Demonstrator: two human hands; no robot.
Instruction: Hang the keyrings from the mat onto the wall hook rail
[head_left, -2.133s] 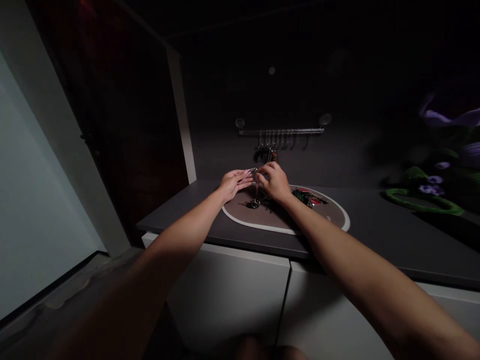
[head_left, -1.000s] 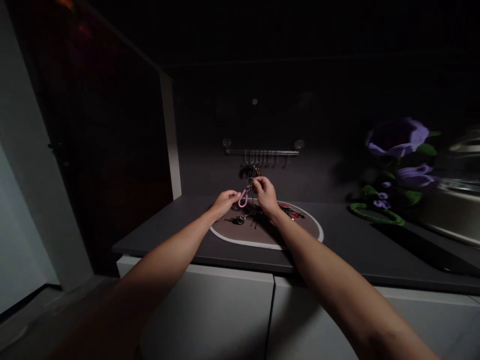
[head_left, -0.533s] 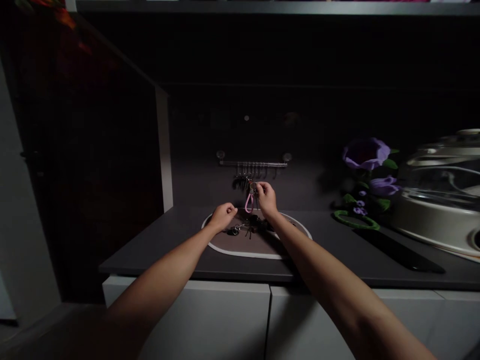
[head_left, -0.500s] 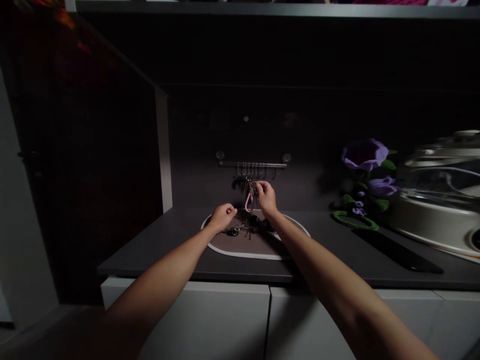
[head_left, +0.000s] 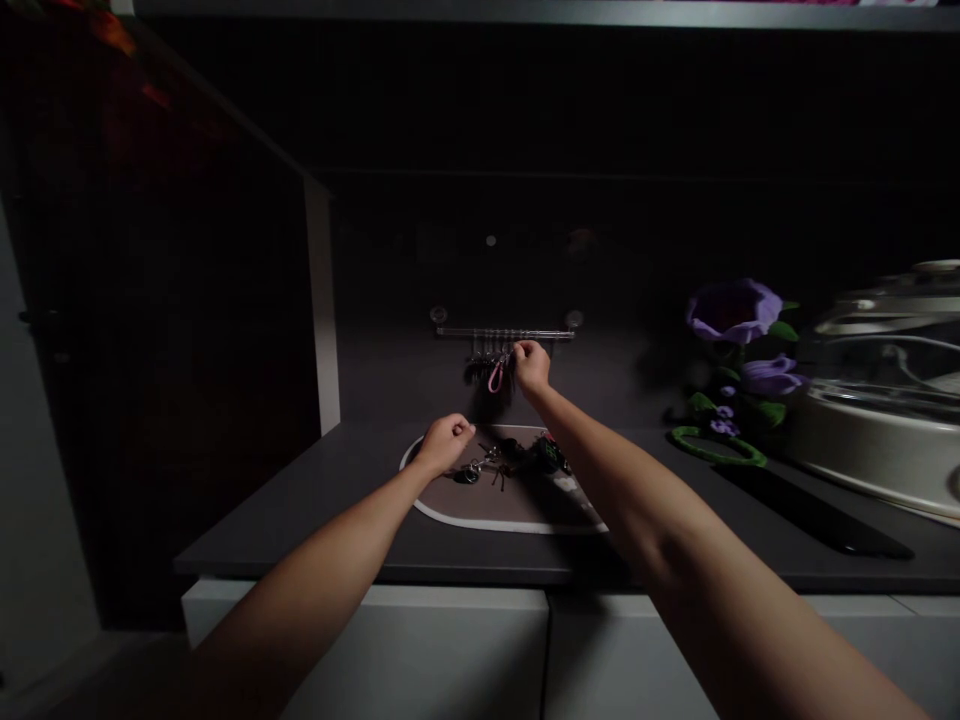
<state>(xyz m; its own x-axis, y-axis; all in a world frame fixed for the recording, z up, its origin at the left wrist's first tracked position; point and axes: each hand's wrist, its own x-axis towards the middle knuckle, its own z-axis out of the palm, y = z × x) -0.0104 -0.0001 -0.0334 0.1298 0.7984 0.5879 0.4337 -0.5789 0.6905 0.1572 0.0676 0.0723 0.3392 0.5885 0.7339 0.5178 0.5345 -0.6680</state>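
My right hand (head_left: 532, 367) is raised to the hook rail (head_left: 506, 333) on the back wall, its fingers pinched on a key ring with a pink loop strap (head_left: 496, 377). Whether the ring sits on a hook is hidden by the fingers. Dark bunches of keys (head_left: 480, 366) hang from the hooks just left of it. Low over the left part of an oval mat (head_left: 487, 505), my left hand (head_left: 448, 441) is curled closed, and nothing shows in it. Beside it on the mat lie loose keys (head_left: 470, 472) and, further right, a dark key fob (head_left: 548, 455).
Purple artificial flowers (head_left: 733, 312) with a green ring base (head_left: 720, 447) stand to the right. A flat black object (head_left: 817, 515) lies before them, near a large cream appliance (head_left: 877, 430). A shelf edge (head_left: 480, 12) crosses above, and a side panel (head_left: 321, 305) rises at left.
My right hand has lifted the key ring with the pink strap upward, closer to the rail. My left hand stays nearly in place over the mat. The view has shifted slightly.
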